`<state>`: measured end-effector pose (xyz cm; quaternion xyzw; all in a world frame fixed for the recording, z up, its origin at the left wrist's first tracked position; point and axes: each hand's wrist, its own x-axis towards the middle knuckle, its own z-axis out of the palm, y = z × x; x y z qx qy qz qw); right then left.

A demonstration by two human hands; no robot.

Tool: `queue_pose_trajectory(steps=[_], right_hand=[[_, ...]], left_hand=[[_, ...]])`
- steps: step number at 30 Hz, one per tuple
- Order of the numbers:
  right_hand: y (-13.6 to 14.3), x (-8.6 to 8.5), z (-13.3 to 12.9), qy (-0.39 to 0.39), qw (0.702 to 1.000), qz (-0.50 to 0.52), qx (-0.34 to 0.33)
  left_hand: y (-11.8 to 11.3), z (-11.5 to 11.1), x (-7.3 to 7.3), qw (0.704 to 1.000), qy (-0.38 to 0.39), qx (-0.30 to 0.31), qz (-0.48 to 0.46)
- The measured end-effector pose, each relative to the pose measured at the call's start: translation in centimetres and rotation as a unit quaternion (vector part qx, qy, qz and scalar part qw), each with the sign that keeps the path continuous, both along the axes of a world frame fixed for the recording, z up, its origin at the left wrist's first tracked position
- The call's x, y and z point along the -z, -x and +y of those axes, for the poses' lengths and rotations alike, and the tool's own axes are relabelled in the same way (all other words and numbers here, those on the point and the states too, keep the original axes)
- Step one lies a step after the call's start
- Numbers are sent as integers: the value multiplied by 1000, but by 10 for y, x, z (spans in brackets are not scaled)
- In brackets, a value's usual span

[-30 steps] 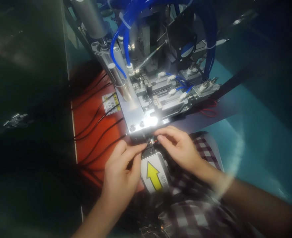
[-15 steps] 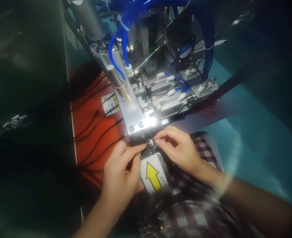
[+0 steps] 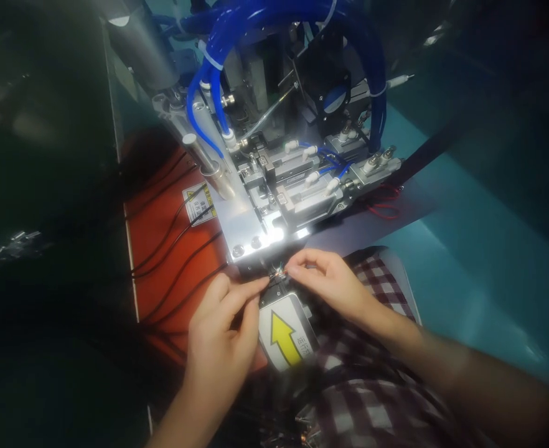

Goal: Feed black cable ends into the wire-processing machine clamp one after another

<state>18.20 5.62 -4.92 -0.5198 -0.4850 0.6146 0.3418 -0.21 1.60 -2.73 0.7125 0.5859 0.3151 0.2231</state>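
Thin coloured wires (image 3: 280, 270) show at a small metal fixture below the front edge of the machine (image 3: 244, 233). My right hand (image 3: 333, 281) pinches at the right end of these wires, thumb and index finger together. On the other side, my left hand (image 3: 228, 317) has its index fingertip at the fixture's left edge, with the thumb lower and apart from it; whatever it may touch there is too small to make out. Just below the fingertips lies a white plate with a yellow arrow (image 3: 284, 336).
Blue air hoses (image 3: 251, 25) arch over metal cylinders and fittings behind the hands. Black cables (image 3: 176, 236) cross the red surface (image 3: 148, 205) at the left. A checked cloth (image 3: 372, 398) covers the lap, and a teal surface (image 3: 461, 261) lies at the right.
The whole view has shifted, so the machine stands slightly further left. My right thumb and index finger have closed together at the wires. My left hand keeps nearly the same pose.
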Motion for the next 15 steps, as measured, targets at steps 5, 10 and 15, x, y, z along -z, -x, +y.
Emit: queue_pose_trajectory(steps=[5,10,15], right_hand=[[3,-1,-1,-6,1000,-6,23],[4,-2,-2,-9,999,18,25],[4,-5,-2,-19,999,10,27]], left_hand=[[1,-1,0,1000,-7,0,12],[0,1,-1,1000,-17,1,10],[-1,2,-2,1000,-13,1,2]])
